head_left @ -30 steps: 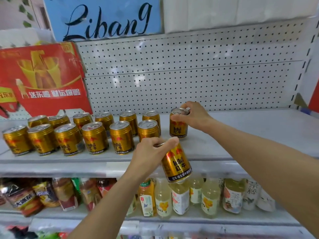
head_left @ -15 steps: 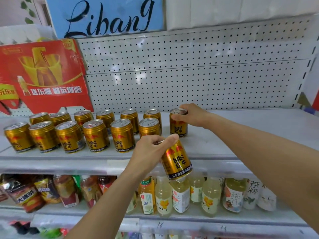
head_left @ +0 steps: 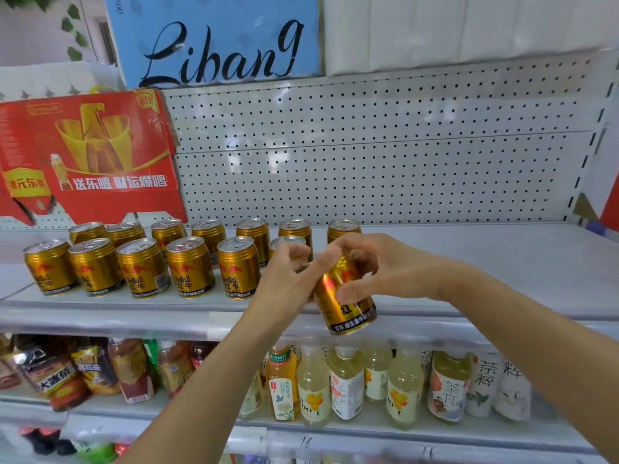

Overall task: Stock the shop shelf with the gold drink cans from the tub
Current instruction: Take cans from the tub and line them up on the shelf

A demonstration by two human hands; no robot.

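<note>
**A:** Gold can, tilted, held in the air just in front of the edge of the shelf. Both hands are on it. The left hand wraps the upper left side, fingers curled round the top. The right hand closes over the top and the right side, thumb pressed across the front label.

**B:** Where are the others?

**A:** Two rows of gold cans stand upright on the left half of the shelf, close together. The last can of the back row stands apart from its neighbour, right behind the hands. The right half of the shelf is bare. A red carton leans against the back panel above the rows. Drink bottles fill the shelf below. The tub is not in view.

**B:** How would the can handle?

**A:** My guess: a full, sealed can, so fairly heavy for its size and stiff enough to take a firm squeeze. The smooth metal wall may be slippery. Best held round the middle of the wall, or from above by the rim. It looks headed for the front row, next to the can partly hidden behind the left hand. Set down crooked, it could knock its neighbours over.
</note>
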